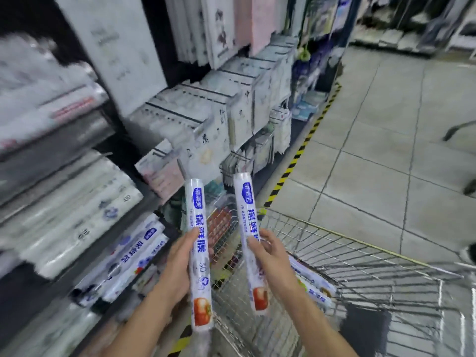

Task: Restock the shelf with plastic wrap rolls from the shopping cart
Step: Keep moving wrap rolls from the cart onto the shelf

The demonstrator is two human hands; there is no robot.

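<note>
My left hand grips a white plastic wrap roll with blue lettering and a tomato picture, held upright between the shelf and the cart. My right hand grips a second, like roll, also upright, above the wire shopping cart. Another roll lies inside the cart against its left side. Several matching rolls lie stacked on the lower shelf to my left, blurred.
The shelf unit on the left holds blurred white rolls higher up and boxed goods further along. A yellow-black striped strip marks the shelf base. Grey tiled floor stretches to the right.
</note>
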